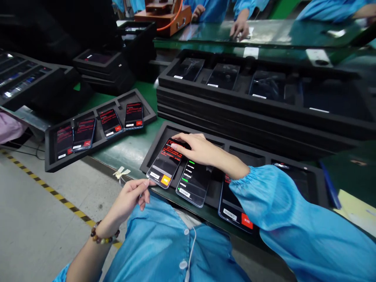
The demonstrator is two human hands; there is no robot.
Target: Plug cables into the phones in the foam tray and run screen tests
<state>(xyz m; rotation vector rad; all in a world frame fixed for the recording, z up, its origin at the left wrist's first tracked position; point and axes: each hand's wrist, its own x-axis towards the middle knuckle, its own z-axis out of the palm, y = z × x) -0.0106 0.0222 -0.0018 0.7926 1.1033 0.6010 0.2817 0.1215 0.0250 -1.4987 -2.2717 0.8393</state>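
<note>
A smartphone with red text and a yellow button lies tilted at the left end of a black foam tray. My right hand grips its upper end, thumb over the screen and fingers at the top edge. Close to the phone's lower left corner is my left hand, thumb and forefinger pressed together; what they pinch is hidden. A second phone with green and white text lies just right of the first. Partly under my right forearm, a third phone shows a red button.
Another foam tray at left holds several phones with red text. Behind my tray rises a stack of black trays with dark phones on top. An orange machine and co-workers' hands are across the bench.
</note>
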